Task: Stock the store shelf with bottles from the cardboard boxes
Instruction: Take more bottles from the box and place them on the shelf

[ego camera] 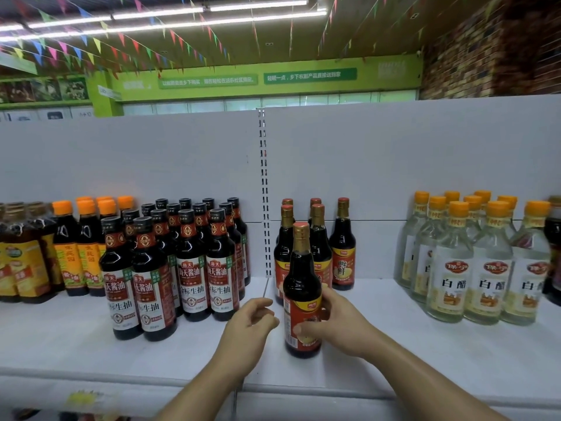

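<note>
the right hand grasps a dark sauce bottle by its red label; the bottle stands upright on the white shelf, just in front of matching red-capped bottles. the left hand hangs just beside it, fingers loosely curled, holding nothing. clear vinegar bottles stand to the right.
</note>
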The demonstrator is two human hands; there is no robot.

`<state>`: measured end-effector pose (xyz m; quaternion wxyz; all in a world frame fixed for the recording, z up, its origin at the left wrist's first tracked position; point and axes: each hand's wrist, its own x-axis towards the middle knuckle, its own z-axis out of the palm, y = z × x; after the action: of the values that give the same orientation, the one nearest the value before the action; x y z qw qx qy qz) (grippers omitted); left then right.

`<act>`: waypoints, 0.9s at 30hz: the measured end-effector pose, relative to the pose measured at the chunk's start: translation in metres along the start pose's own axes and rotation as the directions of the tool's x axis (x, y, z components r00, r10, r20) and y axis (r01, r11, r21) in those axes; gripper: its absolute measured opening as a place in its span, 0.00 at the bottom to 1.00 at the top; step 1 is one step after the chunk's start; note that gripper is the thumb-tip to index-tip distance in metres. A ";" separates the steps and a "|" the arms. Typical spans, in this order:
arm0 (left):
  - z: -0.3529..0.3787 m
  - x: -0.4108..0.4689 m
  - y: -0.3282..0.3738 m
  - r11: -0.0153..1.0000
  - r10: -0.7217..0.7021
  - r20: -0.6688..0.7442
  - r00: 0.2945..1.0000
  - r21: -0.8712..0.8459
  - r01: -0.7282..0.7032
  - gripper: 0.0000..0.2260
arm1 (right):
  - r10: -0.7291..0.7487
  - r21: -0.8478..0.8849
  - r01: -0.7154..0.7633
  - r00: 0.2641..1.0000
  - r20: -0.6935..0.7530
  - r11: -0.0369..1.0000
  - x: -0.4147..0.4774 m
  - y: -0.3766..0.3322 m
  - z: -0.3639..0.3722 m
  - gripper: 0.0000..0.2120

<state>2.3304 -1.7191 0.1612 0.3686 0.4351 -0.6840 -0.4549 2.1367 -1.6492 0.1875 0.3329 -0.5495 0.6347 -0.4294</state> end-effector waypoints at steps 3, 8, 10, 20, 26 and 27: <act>0.005 0.000 0.003 1.000 0.019 0.006 1.000 0.014 -0.019 0.13 | 0.010 0.010 -0.009 1.000 -0.016 1.000 -0.002 0.003 -0.006 0.37; 0.015 0.001 0.007 0.999 0.046 0.004 0.999 0.027 -0.046 0.11 | 0.032 -0.024 -0.034 0.997 -0.067 0.999 -0.005 0.010 -0.019 0.35; 0.019 0.002 0.009 0.998 0.053 -0.006 0.999 0.032 -0.053 0.10 | 0.033 -0.026 -0.035 0.996 -0.088 0.999 -0.007 0.014 -0.027 0.34; 0.031 0.005 0.006 0.998 0.059 -0.037 0.998 0.026 -0.058 0.13 | 0.069 -0.055 -0.083 0.973 -0.219 0.995 -0.009 0.026 -0.056 0.32; 0.031 0.008 0.003 0.998 0.053 -0.054 0.997 0.026 -0.052 0.13 | 0.073 -0.073 -0.100 0.950 -0.303 0.992 -0.001 0.027 -0.062 0.29; 0.030 0.008 0.002 0.999 0.051 -0.055 0.997 0.023 -0.050 0.13 | 0.070 -0.073 -0.098 0.945 -0.318 0.993 0.001 0.028 -0.063 0.29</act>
<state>2.2995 -1.7169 0.1548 0.3942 0.4344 -0.6890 -0.4257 2.0682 -1.6385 0.1880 0.2210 -0.4604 0.7208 -0.4687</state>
